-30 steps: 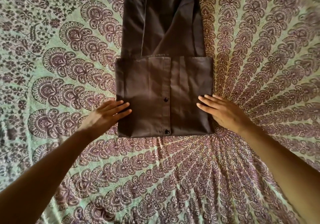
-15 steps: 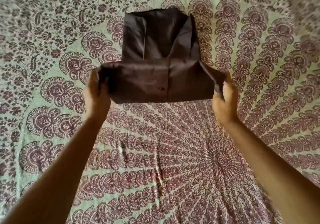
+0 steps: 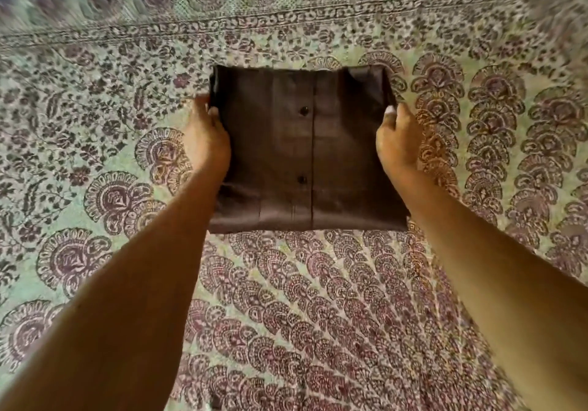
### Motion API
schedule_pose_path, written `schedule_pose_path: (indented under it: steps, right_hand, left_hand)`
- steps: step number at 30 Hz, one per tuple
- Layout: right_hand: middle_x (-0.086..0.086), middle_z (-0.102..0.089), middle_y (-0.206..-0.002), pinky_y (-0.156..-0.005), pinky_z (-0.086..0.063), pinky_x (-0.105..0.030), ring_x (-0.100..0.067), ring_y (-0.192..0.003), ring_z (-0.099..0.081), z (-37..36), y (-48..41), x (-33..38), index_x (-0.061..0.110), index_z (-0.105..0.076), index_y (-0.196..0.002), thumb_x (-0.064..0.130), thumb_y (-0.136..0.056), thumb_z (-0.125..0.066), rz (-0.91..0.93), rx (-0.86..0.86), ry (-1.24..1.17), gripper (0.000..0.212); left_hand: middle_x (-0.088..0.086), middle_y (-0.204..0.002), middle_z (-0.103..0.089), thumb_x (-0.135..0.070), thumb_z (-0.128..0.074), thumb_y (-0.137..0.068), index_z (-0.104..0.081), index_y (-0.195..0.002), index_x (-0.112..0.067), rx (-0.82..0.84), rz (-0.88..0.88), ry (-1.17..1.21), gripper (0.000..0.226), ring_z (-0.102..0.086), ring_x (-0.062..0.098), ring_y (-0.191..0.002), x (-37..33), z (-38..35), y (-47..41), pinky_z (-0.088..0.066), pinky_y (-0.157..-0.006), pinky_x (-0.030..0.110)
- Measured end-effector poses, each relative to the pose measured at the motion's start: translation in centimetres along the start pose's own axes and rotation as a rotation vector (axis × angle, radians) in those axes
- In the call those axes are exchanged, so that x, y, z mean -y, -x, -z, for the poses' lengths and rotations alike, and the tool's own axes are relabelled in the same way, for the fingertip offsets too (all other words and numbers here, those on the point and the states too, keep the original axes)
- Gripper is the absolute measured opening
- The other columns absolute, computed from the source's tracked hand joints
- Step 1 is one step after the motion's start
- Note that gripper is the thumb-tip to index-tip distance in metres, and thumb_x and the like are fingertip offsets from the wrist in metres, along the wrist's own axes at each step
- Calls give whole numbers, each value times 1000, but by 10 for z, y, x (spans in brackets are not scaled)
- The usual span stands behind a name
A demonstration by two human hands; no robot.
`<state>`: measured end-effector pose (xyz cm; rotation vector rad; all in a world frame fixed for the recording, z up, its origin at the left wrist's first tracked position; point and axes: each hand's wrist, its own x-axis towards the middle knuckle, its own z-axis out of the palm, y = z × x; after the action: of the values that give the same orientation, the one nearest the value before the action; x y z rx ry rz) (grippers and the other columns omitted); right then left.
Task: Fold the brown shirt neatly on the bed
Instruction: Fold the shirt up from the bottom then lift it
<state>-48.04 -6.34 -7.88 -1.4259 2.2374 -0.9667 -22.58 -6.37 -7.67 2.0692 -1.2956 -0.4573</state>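
The brown shirt (image 3: 305, 152) lies on the bed as a squarish folded bundle, button placket facing up with two dark buttons showing. My left hand (image 3: 206, 136) grips its left edge near the far corner, fingers curled under the cloth. On the opposite edge, my right hand (image 3: 397, 136) pinches the fabric near the far right corner. Both forearms reach in from the bottom of the view. The collar end of the shirt is hidden under the fold.
The bed is covered by a pale green sheet (image 3: 318, 299) with a maroon fan and floral print. A patterned border band (image 3: 286, 19) runs across the far side. The top corners of the view are blurred.
Both hands took hold of the near folded part, lifted it and carried it away from me over the collar end. The shirt went from a long shape to a compact square.
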Motion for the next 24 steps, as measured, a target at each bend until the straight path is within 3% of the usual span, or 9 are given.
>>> schedule_pose_path:
  steps: [4, 7, 9, 12, 14, 16, 19, 24]
  right_hand:
    - [-25, -58, -117, -79, -36, -41, -40, -108, -52, -17, -9, -9, 2, -49, -122, 19, -99, -34, -91, 76, 145, 33]
    - [-19, -59, -116, -71, -38, -40, -37, -104, -55, -21, -3, -14, 6, -46, -122, 18, -97, -34, -107, -37, 178, 30]
    - [-14, -54, -123, -77, -40, -39, -33, -110, -52, -21, 1, -18, 9, -47, -124, 17, -93, -36, -119, -161, 231, 33]
    - [-13, -51, -133, -98, -36, -43, -32, -122, -46, -19, 4, -13, 9, -49, -129, 23, -90, -35, 205, -283, 270, 44]
    - [-12, -40, -144, -110, -22, -43, -31, -135, -33, -25, 4, -2, 8, -39, -138, 29, -93, -31, 507, -91, 213, 50]
    - [-10, -26, -152, -114, -10, -41, -27, -142, -20, -36, 1, 1, 10, -27, -145, 37, -93, -22, 643, 177, 249, 58]
    - [-8, -17, -155, -115, -7, -37, -23, -143, -14, -47, -6, -15, 16, -20, -147, 53, -86, -9, 583, 380, 343, 72]
    - [-8, -14, -156, -115, -4, -40, -27, -143, -11, -52, -6, -20, 31, -21, -146, 57, -90, -19, 518, 329, 437, 62]
  left_hand:
    - [20, -113, -63, -20, -37, -99, -45, -129, -16, -4, 84, -124, 31, -58, 36, -100, 10, -18, -4, -32, -67, 34]
    - [17, -118, -60, -21, -43, -97, -37, -136, -19, -9, 208, -165, 39, -58, 32, -101, 8, -19, -6, -38, -70, 35]
    - [13, -130, -51, -19, -47, -94, -29, -141, -21, -57, 272, -214, 50, -53, 29, -110, 9, -17, -5, -39, -80, 37]
    - [8, -142, -37, -22, -42, -93, -33, -139, -22, -185, 107, -317, 47, -37, 23, -127, -7, -17, -1, -28, -100, 38]
    - [3, -145, -35, -28, -38, -95, -34, -140, -26, -103, -181, -295, 45, -32, 19, -132, -29, -31, 4, -20, -107, 39]
    - [-1, -153, -25, -34, -33, -97, -28, -144, -31, 141, -382, -310, 47, -19, 16, -141, -45, -52, 7, -9, -113, 41]
    - [-6, -158, -7, -40, -23, -100, -17, -146, -37, 363, -411, -405, 47, -2, 14, -145, -41, -76, 9, 4, -115, 41]
    - [-10, -158, -4, -44, -19, -99, -11, -146, -42, 333, -309, -461, 48, 0, 14, -145, -15, -68, -4, 7, -115, 44]
